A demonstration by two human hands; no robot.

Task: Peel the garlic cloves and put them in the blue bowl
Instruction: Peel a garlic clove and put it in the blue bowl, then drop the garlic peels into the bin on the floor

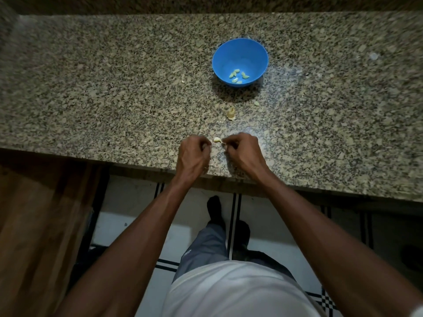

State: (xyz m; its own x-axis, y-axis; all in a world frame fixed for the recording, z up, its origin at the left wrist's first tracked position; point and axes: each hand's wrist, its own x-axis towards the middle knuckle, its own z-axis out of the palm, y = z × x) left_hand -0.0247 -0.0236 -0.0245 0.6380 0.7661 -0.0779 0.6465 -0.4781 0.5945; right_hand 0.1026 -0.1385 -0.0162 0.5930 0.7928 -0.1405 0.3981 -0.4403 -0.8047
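Granite, speckled grey and tan, fills the upper half of the view as a countertop (91, 88) whose front edge runs across below both wrists. A person's two hands work just inside that edge. The left hand (193, 154) is clenched, knuckles up; whether its fingers hold anything cannot be told. The right hand (242, 152), also curled, pinches something small and pale at its fingertips (225, 146), too small to identify. A pale garlic piece (217, 140) shows between the two hands, at the right hand's 10 o'clock; whether it lies on the stone or is held cannot be told.

At 12 o'clock from the hands, well apart, stands the blue bowl (240, 49) with several peeled cloves (238, 76) on its near inner wall. Between bowl and hands lies a garlic remnant with loose skin (230, 112), and a small scrap (256, 103) sits at its 2 o'clock. Bare stone stretches wide toward 9 and 3 o'clock. Below the edge, tiled floor (128, 202) and a wooden panel (41, 213) at 8 o'clock.
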